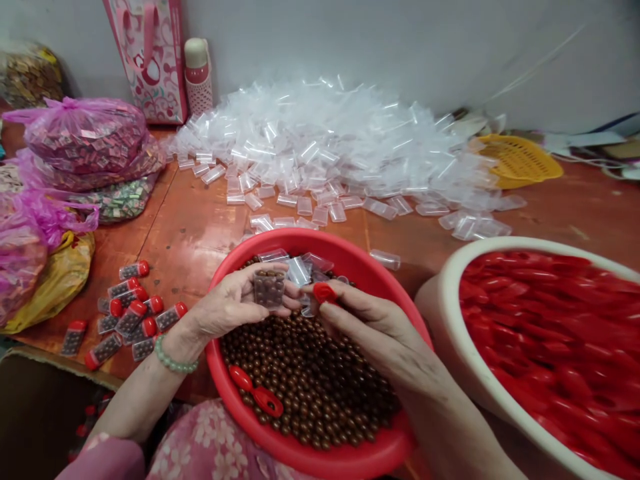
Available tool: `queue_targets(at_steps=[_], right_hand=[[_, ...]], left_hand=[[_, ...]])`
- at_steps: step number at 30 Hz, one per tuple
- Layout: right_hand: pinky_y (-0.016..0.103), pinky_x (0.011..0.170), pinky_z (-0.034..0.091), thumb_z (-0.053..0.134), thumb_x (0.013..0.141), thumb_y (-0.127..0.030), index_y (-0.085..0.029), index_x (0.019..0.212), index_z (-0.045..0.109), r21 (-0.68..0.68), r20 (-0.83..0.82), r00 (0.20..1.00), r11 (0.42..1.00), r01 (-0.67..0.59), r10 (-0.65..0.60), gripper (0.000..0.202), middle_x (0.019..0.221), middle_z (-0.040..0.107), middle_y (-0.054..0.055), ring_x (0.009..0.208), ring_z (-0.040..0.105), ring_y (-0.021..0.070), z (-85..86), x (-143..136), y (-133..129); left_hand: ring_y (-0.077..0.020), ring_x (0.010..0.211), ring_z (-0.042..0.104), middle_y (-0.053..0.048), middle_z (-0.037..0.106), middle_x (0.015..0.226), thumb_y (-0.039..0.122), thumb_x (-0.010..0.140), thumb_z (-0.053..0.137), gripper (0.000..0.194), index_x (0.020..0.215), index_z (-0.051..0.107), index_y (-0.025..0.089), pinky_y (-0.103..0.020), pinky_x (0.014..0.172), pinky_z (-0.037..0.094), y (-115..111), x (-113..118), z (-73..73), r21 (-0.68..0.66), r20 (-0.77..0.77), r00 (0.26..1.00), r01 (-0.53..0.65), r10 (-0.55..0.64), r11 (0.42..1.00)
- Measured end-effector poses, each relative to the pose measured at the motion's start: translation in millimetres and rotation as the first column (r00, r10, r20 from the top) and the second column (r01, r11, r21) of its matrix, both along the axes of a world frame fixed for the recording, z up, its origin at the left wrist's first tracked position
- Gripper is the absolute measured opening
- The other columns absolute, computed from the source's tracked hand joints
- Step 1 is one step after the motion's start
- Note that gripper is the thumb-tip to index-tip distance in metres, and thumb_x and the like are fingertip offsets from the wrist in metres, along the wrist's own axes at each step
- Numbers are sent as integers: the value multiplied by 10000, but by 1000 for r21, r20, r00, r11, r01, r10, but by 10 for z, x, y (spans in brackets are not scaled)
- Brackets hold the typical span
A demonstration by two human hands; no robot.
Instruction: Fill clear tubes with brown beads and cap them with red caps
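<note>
My left hand [235, 303], with a green bead bracelet at the wrist, holds a small clear plastic container [270, 289] filled with brown balls. Close to its right, my right hand [367, 313] pinches a red plastic cap [324, 292]; cap and container are apart. Both hands are above a red basin [320, 241] of shiny brown balls [300, 373]. Several clear containers [299, 271] lie on the balls at the basin's far side, partly hidden by my hands. Another red cap [256, 391], with two joined parts, rests on the balls at the near left.
A white tub [445, 293] of red caps stands at the right. Behind the basin lies a large heap of clear containers [340, 147] beside a yellow basket [525, 160]. Filled, red-capped containers [131, 319] lie at the left, near plastic bags [87, 143]. A bottle [199, 80] stands farther back.
</note>
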State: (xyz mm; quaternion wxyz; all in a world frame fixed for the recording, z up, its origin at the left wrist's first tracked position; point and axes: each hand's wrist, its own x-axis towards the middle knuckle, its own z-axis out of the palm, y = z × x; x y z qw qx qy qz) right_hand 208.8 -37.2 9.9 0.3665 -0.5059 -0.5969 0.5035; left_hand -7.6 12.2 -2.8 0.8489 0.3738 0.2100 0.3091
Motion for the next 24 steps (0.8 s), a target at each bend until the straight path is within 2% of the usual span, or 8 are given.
queue_targets(at_steps=[4, 6, 11, 14, 19, 24], right_hand=[[324, 869, 500, 551, 925, -349, -258, 1106, 682, 149, 93, 995, 989, 21, -35, 241, 1020, 685, 37, 929, 634, 189, 50, -51, 144], [343, 932, 486, 565, 915, -338, -257, 1117, 678, 160, 76, 995, 986, 49, -62, 245, 1082, 692, 36, 999, 636, 197, 59, -76, 196], [335, 796, 533, 604, 881, -398, -238, 942, 624, 54, -128, 972, 978, 203, -195, 173, 956, 719, 36, 852, 664, 188, 18, -100, 242], [359, 789, 535, 631, 851, -427, -250, 910, 554, 12, -213, 937, 959, 285, -276, 202, 927, 721, 46, 845, 668, 204, 6, -120, 262], [300, 657, 539, 672, 800, -418, -290, 1038, 481, -64, -305, 887, 936, 345, -347, 331, 849, 686, 18, 691, 642, 164, -1, -229, 307], [259, 620, 551, 643, 826, -392, -284, 1145, 449, -22, -256, 894, 927, 376, -368, 389, 875, 589, -8, 672, 619, 125, -72, -304, 283]], left_hand=[[-236, 1053, 665, -131, 670, 1166, 73, 662, 706, 611, 1250, 569, 164, -368, 942, 504, -3, -28, -27, -75, 74, 995, 73, -67, 994], [-240, 1056, 665, -130, 675, 1163, 79, 655, 704, 619, 1253, 571, 167, -375, 946, 500, -5, -35, -44, -94, 103, 992, 84, -74, 992], [-233, 1044, 667, -124, 680, 1135, 65, 643, 706, 618, 1240, 578, 156, -359, 942, 495, -1, -29, -77, -118, 123, 990, 80, -65, 990], [-213, 1014, 678, -120, 686, 1122, 54, 672, 717, 578, 1224, 584, 164, -347, 938, 493, 0, -11, -80, -123, 92, 994, 76, -65, 990], [-189, 986, 684, -92, 698, 1085, 69, 689, 767, 552, 1197, 590, 190, -331, 912, 496, -20, 55, -72, -103, 41, 997, 61, -57, 993], [-166, 891, 693, -58, 722, 976, 109, 630, 833, 529, 1097, 594, 177, -341, 886, 491, -63, 155, -71, -124, -5, 1000, -9, 8, 992]])
